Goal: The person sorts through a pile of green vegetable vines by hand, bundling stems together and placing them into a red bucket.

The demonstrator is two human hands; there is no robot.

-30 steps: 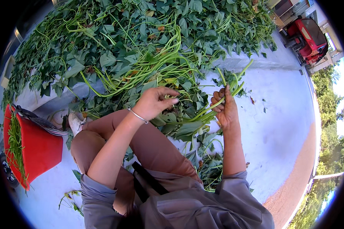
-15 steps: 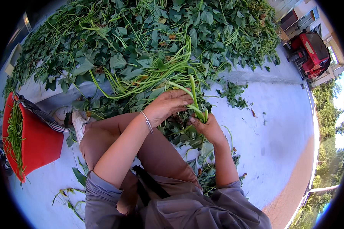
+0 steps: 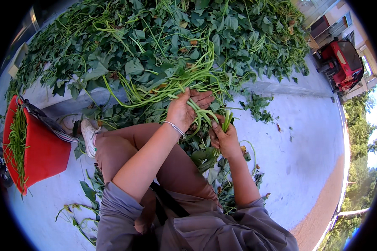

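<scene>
My right hand [image 3: 225,140] is closed around a small bunch of long green stems [image 3: 227,120], their ends poking up past the thumb. Just left of it, my left hand [image 3: 183,112] has its fingers stretched out and the thumb apart. A few stems cross its palm and run over to the bunch in the right hand. Ahead of both hands lies a tangle of bare stems [image 3: 155,99] at the near edge of a big heap of leafy green vines [image 3: 163,46]. Leaves below the hands hide part of the bunch's lower end.
At the left stands a red bucket [image 3: 50,146] with cut green stems [image 3: 17,142] in it and a dark strap over its rim. Loose vines [image 3: 81,219] lie on the pale concrete floor [image 3: 297,138]. A red vehicle [image 3: 341,65] is parked at the far right.
My left hand has turned and opened, its fingers now stretched over the stems. The right hand has shifted slightly down and keeps its hold, and the stems between the hands now bend leftward.
</scene>
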